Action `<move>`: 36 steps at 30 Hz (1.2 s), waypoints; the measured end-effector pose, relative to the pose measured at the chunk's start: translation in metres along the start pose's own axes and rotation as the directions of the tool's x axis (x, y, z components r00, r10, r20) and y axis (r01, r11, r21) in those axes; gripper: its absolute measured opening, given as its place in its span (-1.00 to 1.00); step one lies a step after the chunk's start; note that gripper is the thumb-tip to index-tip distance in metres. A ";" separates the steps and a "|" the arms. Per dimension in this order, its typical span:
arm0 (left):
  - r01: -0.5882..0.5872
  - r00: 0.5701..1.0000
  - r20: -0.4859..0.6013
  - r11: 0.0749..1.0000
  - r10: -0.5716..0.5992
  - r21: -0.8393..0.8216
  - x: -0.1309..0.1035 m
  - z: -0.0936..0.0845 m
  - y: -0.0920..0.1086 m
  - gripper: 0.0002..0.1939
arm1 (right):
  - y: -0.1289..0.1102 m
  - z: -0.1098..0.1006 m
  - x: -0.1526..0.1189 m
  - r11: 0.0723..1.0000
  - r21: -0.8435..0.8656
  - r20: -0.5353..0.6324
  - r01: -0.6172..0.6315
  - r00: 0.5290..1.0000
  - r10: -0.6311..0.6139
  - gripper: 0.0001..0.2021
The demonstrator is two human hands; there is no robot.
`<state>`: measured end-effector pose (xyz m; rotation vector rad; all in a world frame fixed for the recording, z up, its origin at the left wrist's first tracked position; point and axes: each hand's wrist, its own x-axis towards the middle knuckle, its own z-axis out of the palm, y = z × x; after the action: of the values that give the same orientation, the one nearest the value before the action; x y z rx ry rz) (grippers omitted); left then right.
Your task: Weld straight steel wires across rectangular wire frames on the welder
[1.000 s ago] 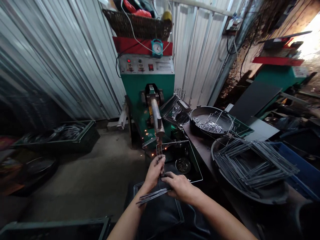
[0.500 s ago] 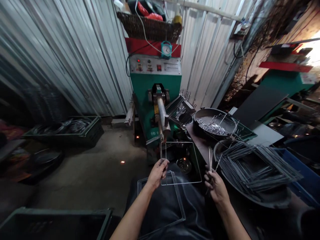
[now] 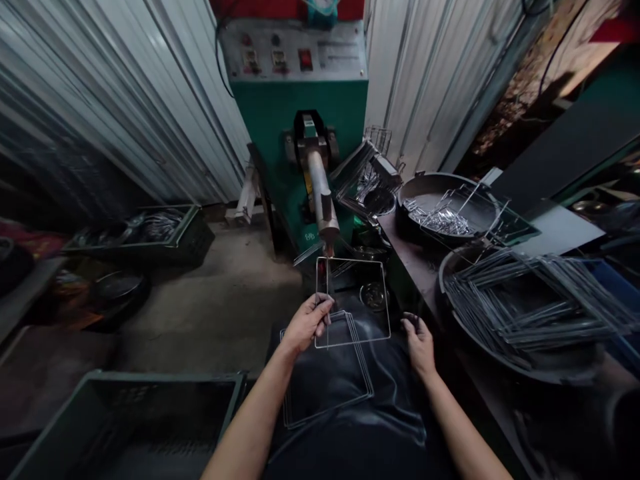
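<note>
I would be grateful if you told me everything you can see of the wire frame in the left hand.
The wire frame is a thin, silvery, roughly rectangular loop, apparently metal, with slightly rounded corners. A thin upright wire runs inside, close to its left side. It stands raised, pinched near that side by the left hand. Its top edge lies by the machine's tip; whether they touch is unclear.

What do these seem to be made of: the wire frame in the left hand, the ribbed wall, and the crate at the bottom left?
Frame: probably steel or similar metal, pale gray; its thin bars shine. Wall: likely corrugated sheet metal, silvery; its ribs catch the light. Crate: perhaps molded plastic, dull dark green; its thick rim suggests this, but the light is dim.
</note>
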<state>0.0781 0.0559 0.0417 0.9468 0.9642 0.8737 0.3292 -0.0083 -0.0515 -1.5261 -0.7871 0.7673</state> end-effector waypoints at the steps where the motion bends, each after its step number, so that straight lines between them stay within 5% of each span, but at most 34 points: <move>1: 0.005 1.000 -0.006 1.000 -0.005 -0.025 -0.002 -0.001 0.000 -0.69 | 0.007 0.002 -0.003 0.998 -0.056 0.011 0.032 0.999 -0.032 -0.64; 4: 0.027 0.999 -0.016 0.995 -0.029 -0.099 -0.010 -0.005 0.002 -0.70 | 0.007 0.004 -0.004 0.983 -0.162 0.013 0.084 0.996 -0.083 -0.64; 8: 0.031 0.999 -0.029 0.990 -0.036 -0.136 -0.023 -0.011 0.003 -0.72 | -0.048 -0.004 0.000 0.915 -0.263 0.152 0.305 0.950 -0.273 -0.73; 11: 0.027 0.998 -0.047 0.987 -0.035 -0.157 -0.032 -0.015 0.001 -0.71 | -0.097 0.002 -0.015 0.771 -0.272 0.527 0.576 0.759 -0.381 -0.68; 14: 0.022 0.998 -0.062 0.984 -0.033 -0.176 -0.037 -0.017 -0.001 -0.70 | -0.120 0.021 -0.041 0.636 -0.227 0.849 0.737 0.470 -0.241 -0.48; 16: 0.013 0.998 -0.061 0.983 -0.025 -0.185 -0.040 -0.019 -0.002 -0.70 | -0.121 0.034 -0.056 0.551 -0.252 0.922 0.795 0.371 -0.113 -0.37; 20: 0.008 0.999 -0.036 0.982 -0.015 -0.190 -0.044 -0.024 -0.005 -0.71 | -0.117 0.053 -0.068 0.401 -0.335 0.932 0.852 0.363 0.008 -0.34; 27: 0.019 0.998 -0.054 0.976 -0.031 -0.216 -0.043 -0.027 -0.010 -0.70 | -0.122 0.060 -0.070 0.281 -0.365 0.927 0.887 0.375 0.022 -0.39; 36: 0.021 0.999 -0.041 0.976 -0.031 -0.218 -0.038 -0.027 -0.012 -0.73 | -0.127 0.061 -0.070 0.268 -0.386 0.918 0.883 0.395 0.021 -0.47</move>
<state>0.0429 0.0242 0.0331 0.7288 0.8952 0.9605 0.2328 -0.0230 0.0714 -1.4889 -2.6986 0.4492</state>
